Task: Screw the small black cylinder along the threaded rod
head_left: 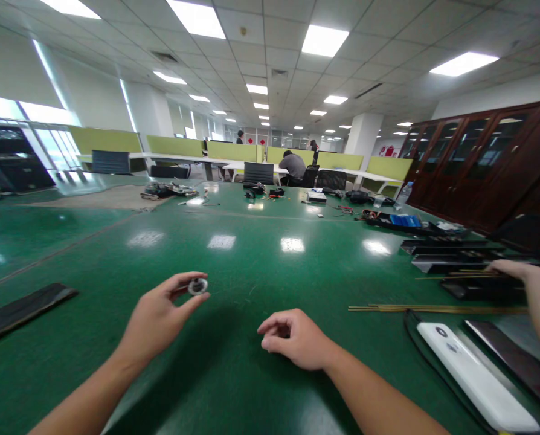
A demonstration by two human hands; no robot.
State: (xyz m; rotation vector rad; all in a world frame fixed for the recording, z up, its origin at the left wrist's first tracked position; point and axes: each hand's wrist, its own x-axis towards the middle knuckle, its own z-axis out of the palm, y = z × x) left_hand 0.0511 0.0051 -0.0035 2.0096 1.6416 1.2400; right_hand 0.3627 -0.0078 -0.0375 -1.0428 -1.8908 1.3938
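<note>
Between the thumb and fingertips of my left hand (161,317) is a small round ring-shaped piece (198,286), pale at the rim with a dark centre. It is held above the green tabletop (234,260); its exact kind is too small to tell. My right hand (299,341) is to the right and lower, its fingers curled in towards the thumb. Whatever those fingers may hold is hidden. Farther right, another person's hand (514,270) reaches over thin brass-coloured rods (473,275) and black channel-shaped pieces.
More thin rods (388,308) lie to the right, near a white phone (473,374) and a black cable (417,347). A dark flat strip (25,311) is at far left. Tools and a black tray with blue items (403,221) lie farther back. A person (292,163) sits beyond.
</note>
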